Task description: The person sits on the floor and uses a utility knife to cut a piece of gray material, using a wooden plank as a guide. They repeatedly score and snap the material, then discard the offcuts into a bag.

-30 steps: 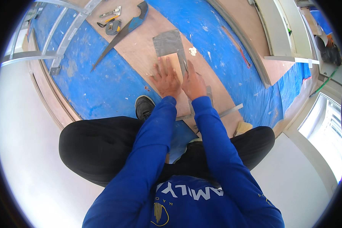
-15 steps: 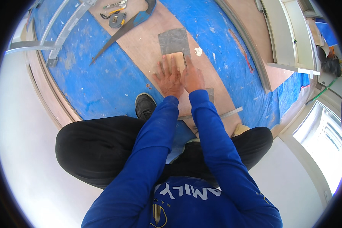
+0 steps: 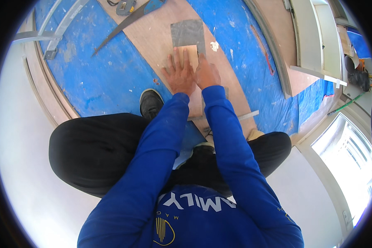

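My left hand point(image 3: 180, 76) lies flat with fingers spread on a small light wooden piece point(image 3: 191, 51), pressing it onto a dark grey sheet point(image 3: 187, 31). Beside it, at the wooden piece's right edge, my right hand point(image 3: 208, 74) is closed, its index finger stretched forward along that edge. Whatever the right hand grips is hidden under its fingers. Grey sheet and wooden piece rest on a long pinkish-brown board point(image 3: 153, 35). Part of the grey sheet also shows past the right wrist.
A handsaw point(image 3: 122, 29) and a tape measure point(image 3: 125, 7) lie at the far left of the board. A metal ruler point(image 3: 249, 115) crosses its near end. Blue sheeting point(image 3: 95, 74) covers the floor. A metal ladder point(image 3: 64, 27) stands far left, a white cabinet frame point(image 3: 320, 41) far right.
The whole view has shifted, so things sit higher in the picture. My left hand stays on the wooden piece; my right hand has slid slightly nearer me along its edge.
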`<state>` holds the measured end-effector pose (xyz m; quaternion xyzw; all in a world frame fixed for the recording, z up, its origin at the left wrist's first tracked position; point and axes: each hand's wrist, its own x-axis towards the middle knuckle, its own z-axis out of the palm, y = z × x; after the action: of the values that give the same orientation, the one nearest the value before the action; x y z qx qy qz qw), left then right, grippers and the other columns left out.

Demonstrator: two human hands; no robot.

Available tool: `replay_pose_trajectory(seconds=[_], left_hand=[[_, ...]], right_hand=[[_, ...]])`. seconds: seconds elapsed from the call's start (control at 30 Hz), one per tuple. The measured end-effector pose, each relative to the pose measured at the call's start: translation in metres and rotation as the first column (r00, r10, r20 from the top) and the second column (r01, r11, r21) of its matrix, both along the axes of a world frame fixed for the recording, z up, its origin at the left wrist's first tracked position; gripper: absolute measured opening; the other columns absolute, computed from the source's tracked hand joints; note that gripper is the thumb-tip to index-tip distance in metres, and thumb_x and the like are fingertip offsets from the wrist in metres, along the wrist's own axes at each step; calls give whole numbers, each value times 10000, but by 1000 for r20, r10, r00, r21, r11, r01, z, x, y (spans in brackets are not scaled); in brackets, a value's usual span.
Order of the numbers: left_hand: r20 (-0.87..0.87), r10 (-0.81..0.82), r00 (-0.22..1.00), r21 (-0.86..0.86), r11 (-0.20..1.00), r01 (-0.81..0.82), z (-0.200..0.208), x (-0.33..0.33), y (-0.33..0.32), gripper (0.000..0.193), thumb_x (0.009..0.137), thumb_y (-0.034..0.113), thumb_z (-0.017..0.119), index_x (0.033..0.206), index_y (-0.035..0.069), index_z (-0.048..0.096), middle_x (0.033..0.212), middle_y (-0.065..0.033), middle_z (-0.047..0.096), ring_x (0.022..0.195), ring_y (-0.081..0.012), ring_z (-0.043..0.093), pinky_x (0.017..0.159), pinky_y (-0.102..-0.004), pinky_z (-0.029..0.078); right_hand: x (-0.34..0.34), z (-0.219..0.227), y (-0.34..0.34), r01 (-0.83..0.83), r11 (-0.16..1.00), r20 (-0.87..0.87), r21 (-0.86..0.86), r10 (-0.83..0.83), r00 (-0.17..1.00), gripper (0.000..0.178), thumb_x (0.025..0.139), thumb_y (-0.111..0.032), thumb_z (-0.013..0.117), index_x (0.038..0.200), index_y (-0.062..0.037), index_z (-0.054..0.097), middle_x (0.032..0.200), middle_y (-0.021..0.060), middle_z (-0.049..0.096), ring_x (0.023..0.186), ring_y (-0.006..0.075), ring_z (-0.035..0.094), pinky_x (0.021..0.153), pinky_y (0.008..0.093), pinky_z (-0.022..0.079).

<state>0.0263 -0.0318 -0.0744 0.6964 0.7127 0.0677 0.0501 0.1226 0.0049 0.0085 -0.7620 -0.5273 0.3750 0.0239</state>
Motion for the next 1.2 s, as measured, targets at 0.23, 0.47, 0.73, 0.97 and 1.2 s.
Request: replay_pose_trajectory(seconds=[0.23,0.47,0.73,0.97,1.2], left_hand=[[-54,27,998,100,995,-22,-7,0,5,559,1040,392,457,1586,305,380,1677,-51,292,1445,-360,394,1056,-684,324],[20,16,1000,77,997,-18,-2,-1,5,598,1011,370,511,1587,284,374,1682,-63,279,1447,-396,391,1052,-721,326],[44,22,999,48,999,-24,1,-2,5,602,1011,344,516,1593,287,369,1681,-56,284,1463,-387,370,1054,-707,320],[68,19,998,29,999,-21,5,-3,4,601,1017,342,519,1596,291,366,1687,-53,275,1462,-386,370,1065,-696,317],[2,11,1000,13,1000,-11,13,0,7,547,1065,330,434,1604,290,350,1696,-52,250,1486,-356,336,1087,-668,294]], right_hand=[[1,-6,-37,-68,995,53,-66,71,996,561,866,-85,653,1398,-73,475,1005,292,714,1001,483,691,859,564,558],[1,-3,-49,-31,999,-7,33,31,999,528,897,-92,569,1412,-15,483,937,339,688,915,533,670,799,591,534],[6,1,-50,116,981,-157,155,-92,983,462,937,-65,543,1393,-2,572,1061,327,684,999,509,659,898,539,521],[18,-15,-56,206,945,-331,254,-115,937,425,971,-74,545,1386,-3,601,1229,302,668,1139,468,647,973,442,518],[31,53,-31,113,971,-54,210,-104,993,556,969,-113,530,1520,-174,490,1033,285,711,914,467,690,804,527,547]])
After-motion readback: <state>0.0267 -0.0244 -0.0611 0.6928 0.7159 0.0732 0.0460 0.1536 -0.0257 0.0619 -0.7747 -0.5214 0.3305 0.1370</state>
